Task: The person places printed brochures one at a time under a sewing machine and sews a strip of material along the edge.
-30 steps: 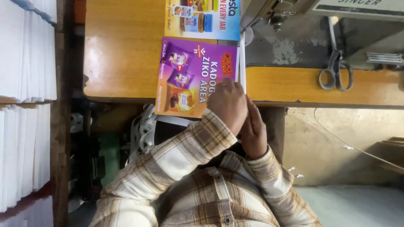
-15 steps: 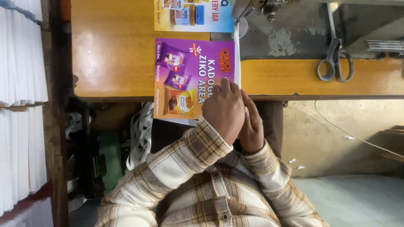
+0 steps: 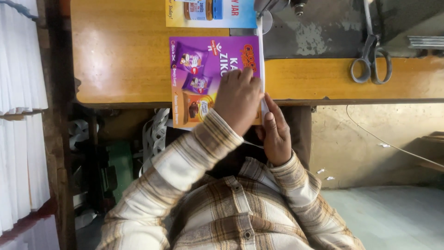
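A purple printed sheet [image 3: 208, 60] with pictures of snack packs lies on the wooden table [image 3: 120, 55], and its near end hangs over the table's front edge. My left hand [image 3: 238, 99] lies on the sheet's near right part, fingers curled down over it. Just right of it, my right hand [image 3: 275, 132] pinches the sheet's white right edge at the table's front edge. Both sleeves are cream plaid. The sheet's far end meets a second sheet [image 3: 210, 11], yellow and blue, under the sewing machine's foot [image 3: 266, 21].
A worn grey sewing machine bed [image 3: 314, 32] is set into the table at the back right. Scissors [image 3: 370, 65] lie on it, partly on the wood. Stacks of white sheets [image 3: 23, 69] stand at the left. White strips [image 3: 155, 132] hang under the table.
Both hands have slid forward along the purple sheet towards the machine. The left hand now covers more of the print and the right hand's fingers reach the table edge.
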